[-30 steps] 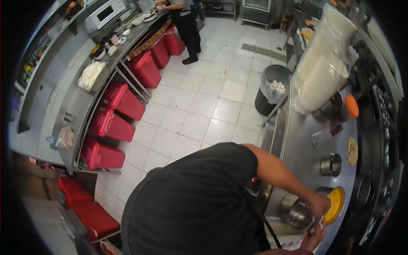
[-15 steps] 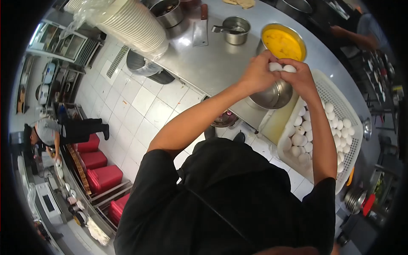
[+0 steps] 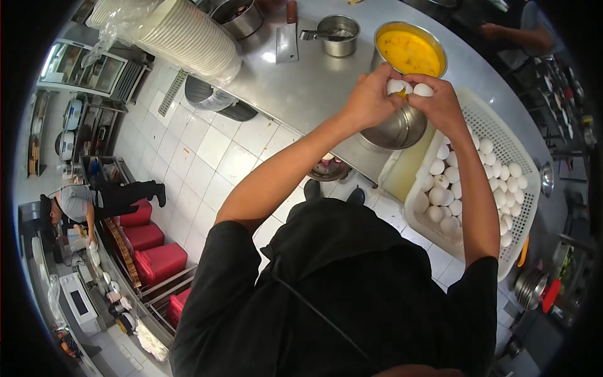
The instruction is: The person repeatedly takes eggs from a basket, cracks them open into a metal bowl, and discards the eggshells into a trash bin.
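Gripping a cracked white-shelled egg (image 3: 394, 85) with yellow yolk (image 3: 401, 93) showing, the left hand (image 3: 370, 95) is hovering beside the right hand (image 3: 443, 100), which is clasping another oval white egg (image 3: 423, 90).

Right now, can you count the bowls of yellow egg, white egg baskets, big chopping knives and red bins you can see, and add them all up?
Bowl of yellow egg: 1
White egg basket: 1
Big chopping knife: 1
Red bins: 4, one of them only partly showing
Total: 7
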Demonstrator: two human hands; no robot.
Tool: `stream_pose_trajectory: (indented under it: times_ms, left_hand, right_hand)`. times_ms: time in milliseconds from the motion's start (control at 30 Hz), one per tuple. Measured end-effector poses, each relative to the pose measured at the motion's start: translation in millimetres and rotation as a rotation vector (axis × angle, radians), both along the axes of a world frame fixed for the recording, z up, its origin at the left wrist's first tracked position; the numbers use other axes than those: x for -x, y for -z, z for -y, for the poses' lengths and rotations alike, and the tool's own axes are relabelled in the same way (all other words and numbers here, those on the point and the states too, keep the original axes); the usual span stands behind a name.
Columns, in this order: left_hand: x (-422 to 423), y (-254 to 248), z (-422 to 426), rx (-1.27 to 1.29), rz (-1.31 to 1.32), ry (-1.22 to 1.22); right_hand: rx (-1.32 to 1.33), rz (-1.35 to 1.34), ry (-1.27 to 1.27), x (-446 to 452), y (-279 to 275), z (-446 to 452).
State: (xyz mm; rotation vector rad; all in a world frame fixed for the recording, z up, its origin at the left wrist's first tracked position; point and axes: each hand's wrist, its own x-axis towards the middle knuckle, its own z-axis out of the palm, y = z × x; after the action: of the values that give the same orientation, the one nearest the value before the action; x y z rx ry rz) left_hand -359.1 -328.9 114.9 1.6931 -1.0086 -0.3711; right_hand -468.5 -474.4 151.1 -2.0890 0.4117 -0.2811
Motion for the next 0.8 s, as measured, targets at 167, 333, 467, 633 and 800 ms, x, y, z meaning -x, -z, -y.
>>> stream_pose_trajectory:
  times_ms: [167, 333, 467, 633, 800]
  left_hand:
    - [0.9, -12.2, -1.7, -0.064, 0.23, 0.066]
    - [9.5, -3.2, 10.0, 0.112, 0.002, -0.022]
    - [2.8, 9.2, 3.3, 0.24, -0.647, 0.046]
    - [-44.3, -25.7, -117.2, 0.521, -0.987, -0.068]
    - [-138.4, 4.8, -287.9, 0.706, -0.849, -0.578]
  right_hand:
    - [-0.002, 0.045, -0.001, 6.4, 7.3, 8.9]
    - [0.084, 0.103, -0.002, 6.6, 17.0, 18.7]
    - [-0.149, -0.034, 0.085, 6.0, -14.1, -12.9]
    - [-0.107, 0.044, 0.163, 24.0, -29.1, -14.0]
    - [-0.286, -0.051, 0.196, 71.1, -38.7, -34.3]
